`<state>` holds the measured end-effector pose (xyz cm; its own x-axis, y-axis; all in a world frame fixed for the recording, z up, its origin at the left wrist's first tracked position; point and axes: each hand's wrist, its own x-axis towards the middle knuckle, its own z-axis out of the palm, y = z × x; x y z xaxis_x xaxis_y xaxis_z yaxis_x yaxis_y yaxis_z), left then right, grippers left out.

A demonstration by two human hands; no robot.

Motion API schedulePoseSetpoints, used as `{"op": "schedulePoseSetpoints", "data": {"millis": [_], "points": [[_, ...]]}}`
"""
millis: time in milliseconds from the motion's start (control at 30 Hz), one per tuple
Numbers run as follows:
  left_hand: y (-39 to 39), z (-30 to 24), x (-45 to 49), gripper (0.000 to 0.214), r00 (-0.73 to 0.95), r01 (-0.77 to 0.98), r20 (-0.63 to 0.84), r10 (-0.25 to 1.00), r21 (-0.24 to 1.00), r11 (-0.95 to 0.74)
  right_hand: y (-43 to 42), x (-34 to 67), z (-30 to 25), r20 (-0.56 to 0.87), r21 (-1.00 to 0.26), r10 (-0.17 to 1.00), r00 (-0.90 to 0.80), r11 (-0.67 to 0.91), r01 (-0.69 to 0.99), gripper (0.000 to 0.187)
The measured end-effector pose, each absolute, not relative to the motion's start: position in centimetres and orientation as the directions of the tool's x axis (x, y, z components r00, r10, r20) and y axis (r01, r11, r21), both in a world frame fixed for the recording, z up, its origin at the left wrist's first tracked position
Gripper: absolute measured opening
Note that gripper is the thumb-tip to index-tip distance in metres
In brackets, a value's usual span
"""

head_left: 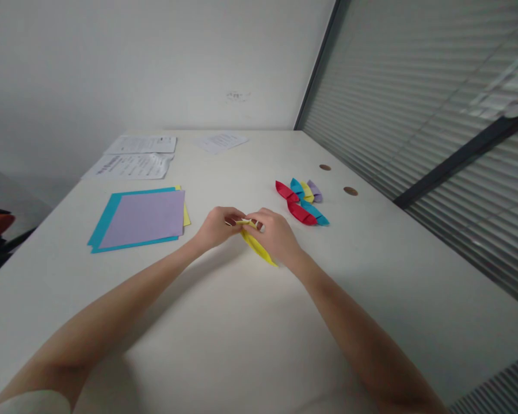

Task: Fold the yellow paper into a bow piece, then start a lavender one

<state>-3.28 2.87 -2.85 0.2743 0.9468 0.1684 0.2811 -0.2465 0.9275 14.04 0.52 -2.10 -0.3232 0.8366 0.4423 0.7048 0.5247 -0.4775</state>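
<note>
A folded piece of yellow paper (259, 248) is held between my two hands over the middle of the white table. My left hand (219, 226) pinches its upper end from the left, fingers closed. From the right, my right hand (273, 231) grips the same end with thumb and fingertips nearly meeting those of the left. The long pointed end of the paper slants down to the right below my right hand. My fingers partly hide the folds at the top. Beyond my right hand lie several folded paper pieces (301, 211) in red, blue, yellow and purple.
On the left lies a stack of paper sheets, purple (144, 218) on top, with blue and yellow edges showing. Printed pages (132, 165) rest at the far left, another printed sheet (221, 142) at the back. Window blinds (435, 103) border the right side.
</note>
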Motion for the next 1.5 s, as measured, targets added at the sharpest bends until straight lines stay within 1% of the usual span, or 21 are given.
{"op": "schedulePoseSetpoints", "data": {"millis": [67, 133, 233, 300, 367, 500, 600, 700, 867, 1133, 1300, 1400, 1500], "points": [[2.6, -2.6, -3.0, 0.024, 0.237, 0.242, 0.168, 0.957, 0.944, -0.226, 0.7, 14.1, -2.2, 0.476, -0.495, 0.83, -0.291, 0.527, 0.691, 0.01], [2.4, -2.4, -2.8, 0.028, 0.219, 0.183, 0.147, 0.965, 0.965, -0.189, 1.0, 14.2, -2.4, 0.5, -0.55, 0.836, -0.226, 0.509, 0.662, 0.013], [1.9, -2.4, -2.5, 0.03, 0.235, 0.071, 0.06, 0.97, 0.994, -0.079, 1.3, 14.3, -2.6, 0.5, -0.63, 0.856, -0.131, 0.463, 0.624, 0.013], [1.7, -2.4, -2.3, 0.03, 0.25, 0.032, 0.022, 0.968, 0.999, -0.031, 1.3, 14.3, -2.5, 0.489, -0.644, 0.865, -0.113, 0.446, 0.622, 0.011], [1.6, -2.4, -2.3, 0.028, 0.263, 0.049, 0.032, 0.964, 0.998, -0.046, 1.2, 14.3, -2.4, 0.484, -0.634, 0.867, -0.116, 0.439, 0.636, 0.009], [1.7, -2.3, -2.4, 0.025, 0.285, 0.165, 0.117, 0.951, 0.972, -0.169, 1.3, 14.4, -2.3, 0.47, -0.61, 0.871, -0.145, 0.439, 0.659, 0.009], [1.8, -2.3, -2.6, 0.025, 0.297, 0.212, 0.13, 0.946, 0.957, -0.198, 1.5, 14.5, -2.4, 0.43, -0.651, 0.89, -0.152, 0.423, 0.631, 0.01], [1.9, -2.5, -2.7, 0.027, 0.299, 0.209, 0.118, 0.947, 0.96, -0.185, 1.5, 14.5, -2.3, 0.377, -0.727, 0.917, -0.13, 0.38, 0.571, 0.01], [1.8, -2.5, -2.6, 0.027, 0.271, 0.227, 0.17, 0.948, 0.945, -0.234, 1.4, 14.3, -2.2, 0.326, -0.818, 0.941, -0.094, 0.331, 0.471, 0.011], [1.0, -2.0, -2.2, 0.025, 0.223, 0.296, 0.223, 0.949, 0.912, -0.284, 1.4, 14.3, -2.3, 0.311, -0.855, 0.949, -0.057, 0.305, 0.419, 0.015], [1.4, -2.2, -2.4, 0.025, 0.215, 0.282, 0.233, 0.948, 0.915, -0.289, 1.5, 14.3, -2.3, 0.251, -0.899, 0.965, -0.083, 0.264, 0.348, 0.015], [1.4, -2.5, -2.3, 0.025, 0.211, 0.278, 0.244, 0.946, 0.913, -0.298, 1.4, 14.2, -2.3, 0.248, -0.91, 0.966, -0.079, 0.26, 0.323, 0.015], [1.1, -2.9, -2.1, 0.026, 0.206, 0.286, 0.296, 0.933, 0.893, -0.346, 1.4, 14.0, -2.3, 0.251, -0.912, 0.967, -0.045, 0.252, 0.324, 0.013]]}}
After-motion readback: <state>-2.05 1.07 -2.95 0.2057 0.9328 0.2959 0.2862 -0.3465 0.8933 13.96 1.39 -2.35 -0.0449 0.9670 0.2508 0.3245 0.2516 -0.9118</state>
